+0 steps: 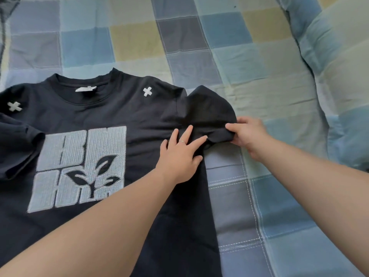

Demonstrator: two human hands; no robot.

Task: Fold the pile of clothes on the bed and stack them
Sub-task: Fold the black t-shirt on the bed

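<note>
Both bare forearms reach in from the near edge, left one crossing over the lower body of the black T-shirt (111,112). Shirt lies front up, spread flat on the checked bed cover (229,56), toward the bed's left side, collar pointing to the far edge, hem running out of view at the near edge.

Left hand (179,154): fingers straight and spread, palm pressed flat on the shirt just beside the armpit seam, gripping nothing. Thin ring (182,141) on 1 finger.

Right hand (247,134): thumb and fingers pinch the hem of the sleeve (209,110). Sleeve is bunched and wrinkled, sticking out toward the right side of the bed. Hands sit near each other, not touching.

Other sleeve (18,148) lies crumpled at the left, partly cut off by the frame.

Shirt details: large pale square print (79,168) with a dark leaf sprig on the chest, 2 white cross patches (147,91) on the shoulders, white neck label (85,88) inside the collar.

Cover is a patchwork of blue, grey and pale yellow squares. Rolled checked quilt (329,47) in the same pattern along the bed's right side, well apart from the shirt.
</note>
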